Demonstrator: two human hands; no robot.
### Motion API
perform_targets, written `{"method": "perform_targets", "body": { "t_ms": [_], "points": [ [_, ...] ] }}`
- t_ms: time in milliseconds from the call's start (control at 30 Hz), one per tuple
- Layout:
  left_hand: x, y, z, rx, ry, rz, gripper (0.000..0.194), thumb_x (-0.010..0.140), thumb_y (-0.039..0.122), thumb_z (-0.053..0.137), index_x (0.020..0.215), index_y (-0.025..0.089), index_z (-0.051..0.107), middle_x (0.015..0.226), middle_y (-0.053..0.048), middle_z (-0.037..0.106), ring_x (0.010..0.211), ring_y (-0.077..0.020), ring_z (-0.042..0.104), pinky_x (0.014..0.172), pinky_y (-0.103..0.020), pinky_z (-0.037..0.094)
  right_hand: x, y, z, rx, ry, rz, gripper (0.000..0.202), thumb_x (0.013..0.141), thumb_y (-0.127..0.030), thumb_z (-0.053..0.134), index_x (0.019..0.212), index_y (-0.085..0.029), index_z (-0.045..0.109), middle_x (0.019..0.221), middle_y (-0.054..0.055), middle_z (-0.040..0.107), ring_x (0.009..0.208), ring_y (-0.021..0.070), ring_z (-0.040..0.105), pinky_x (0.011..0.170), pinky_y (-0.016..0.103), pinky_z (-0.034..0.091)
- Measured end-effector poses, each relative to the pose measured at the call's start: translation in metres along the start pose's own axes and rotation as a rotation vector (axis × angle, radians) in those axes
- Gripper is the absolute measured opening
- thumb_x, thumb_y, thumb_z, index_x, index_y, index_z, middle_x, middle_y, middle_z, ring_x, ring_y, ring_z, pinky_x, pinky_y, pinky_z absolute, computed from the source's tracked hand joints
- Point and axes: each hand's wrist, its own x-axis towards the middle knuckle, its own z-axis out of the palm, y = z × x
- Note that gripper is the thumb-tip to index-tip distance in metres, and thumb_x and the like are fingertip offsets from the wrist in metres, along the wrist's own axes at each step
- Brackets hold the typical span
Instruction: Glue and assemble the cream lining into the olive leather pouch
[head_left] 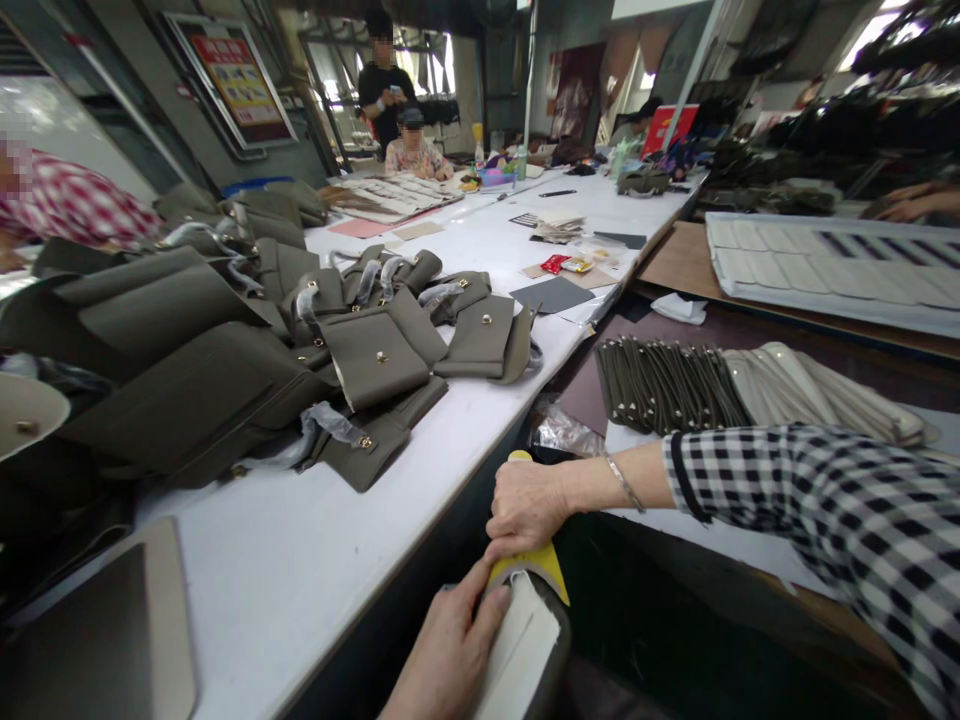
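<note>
The yellow tool (529, 570) sits just off the near edge of the bench (300, 570), low by the person's lap, pressed onto a pale leather piece (521, 650). The right hand (529, 505) is clenched over the tool's top, likely to bear down on it, and hides most of it; only a yellow tip and a wedge below the knuckles show, so I cannot tell what kind of tool it is. The left hand (450, 650) lies flat with fingers spread on the piece, seemingly steadying it, gripping nothing. What the piece rests on is dark and cut off by the bottom of the view. On the bench, grey bag flaps (379, 360) with brass studs lie heaped within reach; a row of strips (667, 385) stands fanned at the right
</note>
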Motion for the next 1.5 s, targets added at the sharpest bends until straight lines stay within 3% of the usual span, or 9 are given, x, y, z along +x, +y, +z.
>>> {"method": "perform_targets", "body": {
  "t_ms": [267, 633, 933, 1167, 1333, 1500],
  "points": [
    [-0.001, 0.005, -0.001, 0.045, -0.032, 0.009, 0.044, 0.096, 0.048, 0.042, 0.127, 0.023, 0.061, 0.101, -0.004, 0.073, 0.089, -0.0238, 0.064, 0.08, -0.03, 0.043, -0.004, -0.006, -0.006, 0.005, -0.065, 0.053, 0.052, 0.101, -0.051, 0.035, 0.079, -0.023, 0.074, 0.066, 0.007, 0.073, 0.062, 0.0221, 0.069, 0.05, 0.027, 0.031],
    [0.0, 0.003, 0.002, 0.025, -0.015, 0.05, 0.041, 0.096, 0.046, 0.043, 0.123, 0.022, 0.063, 0.106, -0.004, 0.073, 0.094, -0.0234, 0.066, 0.082, -0.028, 0.044, -0.012, -0.02, -0.014, 0.009, -0.12, 0.171, 0.053, 0.102, -0.048, 0.033, 0.083, -0.02, 0.074, 0.068, 0.009, 0.074, 0.063, 0.0233, 0.07, 0.051, 0.027, 0.035],
    [-0.002, 0.004, 0.005, 0.017, -0.008, 0.096, 0.043, 0.097, 0.043, 0.043, 0.13, 0.021, 0.058, 0.115, -0.005, 0.071, 0.103, -0.023, 0.065, 0.087, -0.027, 0.044, -0.019, -0.028, -0.005, 0.013, -0.114, 0.214, 0.052, 0.103, -0.045, 0.032, 0.086, -0.018, 0.073, 0.073, 0.009, 0.075, 0.066, 0.0229, 0.071, 0.051, 0.027, 0.035],
    [-0.004, 0.0, 0.007, 0.109, 0.013, 0.094, 0.045, 0.098, 0.043, 0.039, 0.135, 0.023, 0.055, 0.114, -0.007, 0.072, 0.1, -0.0247, 0.067, 0.082, -0.029, 0.044, -0.023, -0.033, -0.002, 0.034, -0.11, 0.229, 0.054, 0.103, -0.045, 0.03, 0.085, -0.017, 0.072, 0.071, 0.01, 0.074, 0.064, 0.0219, 0.07, 0.051, 0.026, 0.034],
    [-0.009, 0.003, 0.01, 0.166, 0.021, 0.111, 0.041, 0.098, 0.045, 0.038, 0.125, 0.026, 0.063, 0.108, -0.006, 0.074, 0.098, -0.0266, 0.068, 0.079, -0.03, 0.044, -0.031, -0.05, 0.003, 0.045, -0.087, 0.287, 0.049, 0.103, -0.041, 0.031, 0.086, -0.019, 0.071, 0.077, 0.008, 0.075, 0.067, 0.0229, 0.07, 0.052, 0.027, 0.037],
    [-0.011, 0.006, 0.005, -0.051, -0.04, 0.173, 0.044, 0.098, 0.048, 0.036, 0.122, 0.027, 0.066, 0.113, -0.002, 0.072, 0.104, -0.0238, 0.064, 0.09, -0.03, 0.044, -0.037, -0.071, 0.009, 0.046, -0.024, 0.437, 0.057, 0.103, -0.044, 0.025, 0.081, -0.019, 0.071, 0.073, 0.01, 0.074, 0.064, 0.0275, 0.071, 0.054, 0.031, 0.041]
  ]
}}
